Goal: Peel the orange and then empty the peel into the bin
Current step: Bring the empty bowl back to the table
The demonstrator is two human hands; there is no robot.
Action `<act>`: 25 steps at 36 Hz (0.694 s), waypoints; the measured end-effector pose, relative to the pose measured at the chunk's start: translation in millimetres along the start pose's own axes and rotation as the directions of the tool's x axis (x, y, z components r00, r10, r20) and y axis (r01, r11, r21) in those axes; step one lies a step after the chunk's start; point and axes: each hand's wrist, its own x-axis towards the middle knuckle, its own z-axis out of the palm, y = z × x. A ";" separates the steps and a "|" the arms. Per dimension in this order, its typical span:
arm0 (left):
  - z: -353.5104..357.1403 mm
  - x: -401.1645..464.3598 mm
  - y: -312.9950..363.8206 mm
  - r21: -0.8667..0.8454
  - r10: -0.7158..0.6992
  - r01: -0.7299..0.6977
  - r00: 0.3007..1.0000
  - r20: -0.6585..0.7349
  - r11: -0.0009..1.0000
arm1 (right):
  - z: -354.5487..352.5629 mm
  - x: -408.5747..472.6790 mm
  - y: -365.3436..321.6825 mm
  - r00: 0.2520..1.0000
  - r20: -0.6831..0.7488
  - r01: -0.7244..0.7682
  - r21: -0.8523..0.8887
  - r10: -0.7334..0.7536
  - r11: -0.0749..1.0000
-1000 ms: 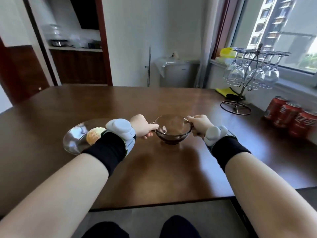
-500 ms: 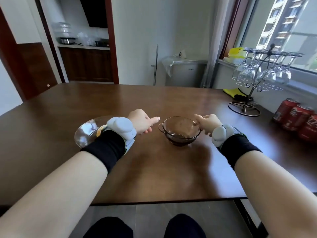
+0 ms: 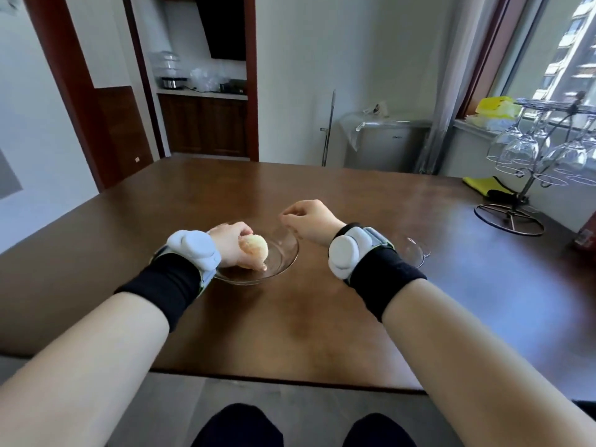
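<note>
A peeled, pale orange [image 3: 254, 251] rests on a clear glass plate [image 3: 283, 253] at the middle of the dark wooden table [image 3: 290, 317]. My left hand [image 3: 230, 245] is wrapped around the orange from the left. Just right of it, my right hand [image 3: 306, 221] hovers over the plate's far rim with its fingers loosely curled and nothing in them. A glass bowl [image 3: 416, 253] stands on the table to the right, mostly hidden behind my right wrist. No peel shows.
A wire rack hung with wine glasses [image 3: 541, 153] stands at the table's right edge, with a red can [image 3: 587, 233] near it. A yellow cloth [image 3: 487, 188] lies behind the rack. A covered bin [image 3: 383, 140] stands by the far wall.
Both hands let go of the glass bowl and moved left to the plate. My left hand took hold of the orange. The camera turned left, so the bowl now sits at the right.
</note>
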 end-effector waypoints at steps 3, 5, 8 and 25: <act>6.7 2.2 0.1 0.135 0.020 -0.017 0.999 -0.025 0.991 | 15.5 4.8 -0.4 0.999 0.028 -0.028 0.018 0.028 0.999; 8.3 1.3 4.5 0.180 0.040 -0.029 0.998 -0.055 0.983 | 22.1 7.9 2.2 0.998 0.024 -0.051 0.029 0.050 0.998; 7.4 1.5 10.1 0.143 0.038 -0.023 0.994 -0.101 0.989 | 25.3 7.9 7.0 0.997 0.031 -0.075 0.030 0.074 0.997; -5.4 15.2 2.6 -0.599 0.066 -0.046 0.998 0.012 0.800 | 28.1 10.6 15.4 0.963 0.241 -0.017 -0.385 0.118 0.923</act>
